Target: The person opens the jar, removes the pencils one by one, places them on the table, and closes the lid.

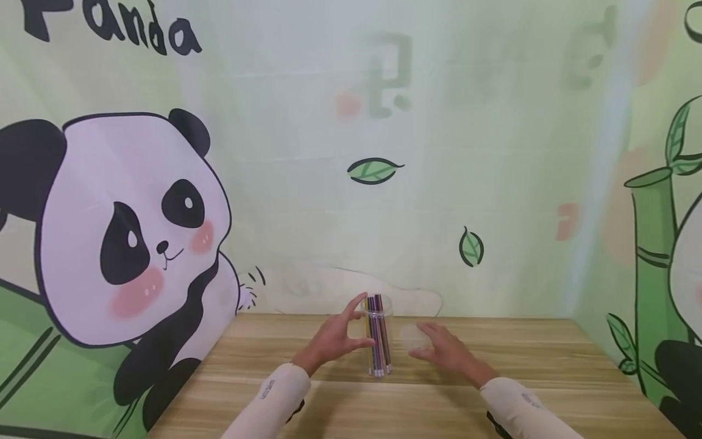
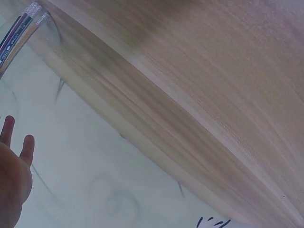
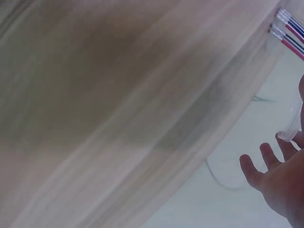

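A tall clear plastic jar (image 1: 386,312) stands upright on the wooden table, full of dark, striped pencils (image 1: 379,332) with pale ends at the bottom. My left hand (image 1: 331,338) grips the jar from its left side, index finger up at the rim and thumb across the front. To the right of the jar, my right hand (image 1: 446,349) pinches a round translucent lid (image 1: 412,338) between thumb and fingers, apart from the jar. The right wrist view shows the lid's edge (image 3: 288,134) at the fingertips. In the left wrist view only the jar's lower end with pencils (image 2: 19,35) shows.
The wood-grain table (image 1: 493,390) ends at the back against a pale green cloth wall (image 1: 307,213) printed with leaves. A large panda print (image 1: 137,231) covers the left wall, and bamboo (image 1: 652,262) is drawn on the right one.
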The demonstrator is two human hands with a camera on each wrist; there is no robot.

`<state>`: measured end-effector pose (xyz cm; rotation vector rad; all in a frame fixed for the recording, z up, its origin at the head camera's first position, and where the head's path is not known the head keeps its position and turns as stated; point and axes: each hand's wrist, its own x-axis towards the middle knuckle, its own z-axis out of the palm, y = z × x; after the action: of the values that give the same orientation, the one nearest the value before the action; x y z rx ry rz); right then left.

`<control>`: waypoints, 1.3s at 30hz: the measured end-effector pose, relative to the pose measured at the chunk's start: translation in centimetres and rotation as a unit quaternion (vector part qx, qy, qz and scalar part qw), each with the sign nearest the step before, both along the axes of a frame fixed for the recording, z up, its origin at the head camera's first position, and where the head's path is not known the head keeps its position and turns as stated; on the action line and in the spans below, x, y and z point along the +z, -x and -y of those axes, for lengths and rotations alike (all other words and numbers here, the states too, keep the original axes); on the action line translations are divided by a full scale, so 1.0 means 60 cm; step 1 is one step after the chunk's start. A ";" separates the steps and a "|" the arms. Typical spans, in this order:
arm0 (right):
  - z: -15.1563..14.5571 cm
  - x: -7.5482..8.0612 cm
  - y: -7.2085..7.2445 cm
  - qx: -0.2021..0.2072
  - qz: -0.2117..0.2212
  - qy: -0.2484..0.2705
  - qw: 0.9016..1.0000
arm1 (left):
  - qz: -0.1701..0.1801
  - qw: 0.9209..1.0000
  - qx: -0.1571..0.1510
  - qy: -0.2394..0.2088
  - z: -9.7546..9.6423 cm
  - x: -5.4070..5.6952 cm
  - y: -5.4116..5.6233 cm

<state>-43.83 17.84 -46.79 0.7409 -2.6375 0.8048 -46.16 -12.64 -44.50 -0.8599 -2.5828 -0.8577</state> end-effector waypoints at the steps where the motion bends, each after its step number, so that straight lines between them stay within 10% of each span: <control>1: 0.001 -0.004 0.000 0.002 0.001 -0.003 1.000 | 0.001 1.000 0.002 0.000 0.000 0.000 0.000; 21: 0.009 -0.065 0.008 0.056 -0.061 0.001 0.997 | -0.003 1.000 0.001 0.000 -0.003 0.004 0.001; 39: 0.015 -0.066 -0.008 0.055 0.015 0.006 0.998 | 0.005 1.000 0.001 0.001 -0.001 0.005 -0.005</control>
<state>-43.37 16.95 -50.77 0.8852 -2.6347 0.8664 -45.87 -12.58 -44.19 -0.8543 -2.5929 -0.8616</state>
